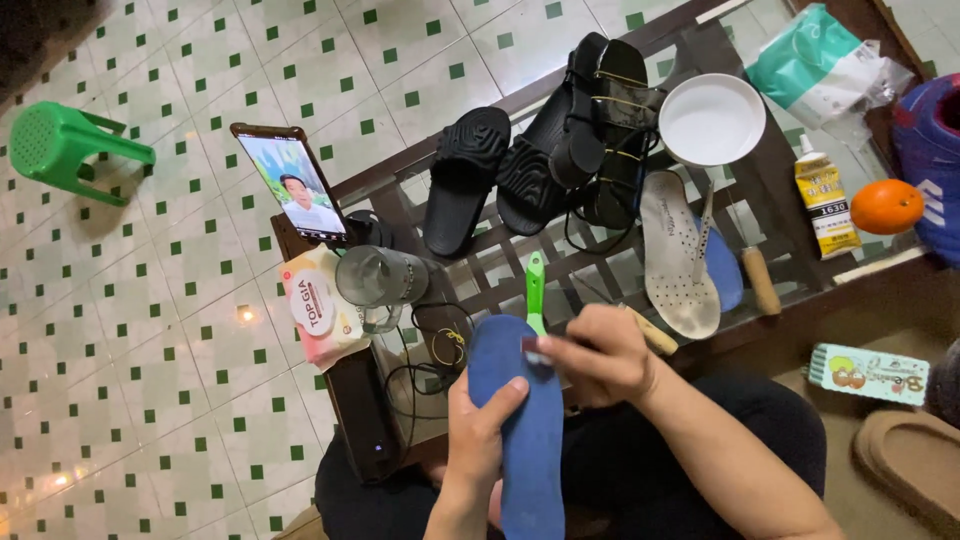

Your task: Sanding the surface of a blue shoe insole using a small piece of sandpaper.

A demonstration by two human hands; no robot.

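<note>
My left hand (478, 432) grips a blue shoe insole (525, 440) from its left edge, thumb across its face, holding it lengthwise over my lap. My right hand (598, 355) is closed on a small brush whose tip touches the insole's upper end. A green-handled tool (536, 290) lies just behind the insole on the table. A white perforated insole (675, 255) and a second blue insole (722, 265) under it rest on the glass table (775, 215).
Black slides (465, 180) and strappy sandals (610, 130) lie on the table, with a white bowl (712, 120), glue bottle (825, 200), orange (886, 206), glass jar (380, 277), phone (290, 182) and wipes pack (320, 305). A green stool (60, 145) stands on the tiled floor.
</note>
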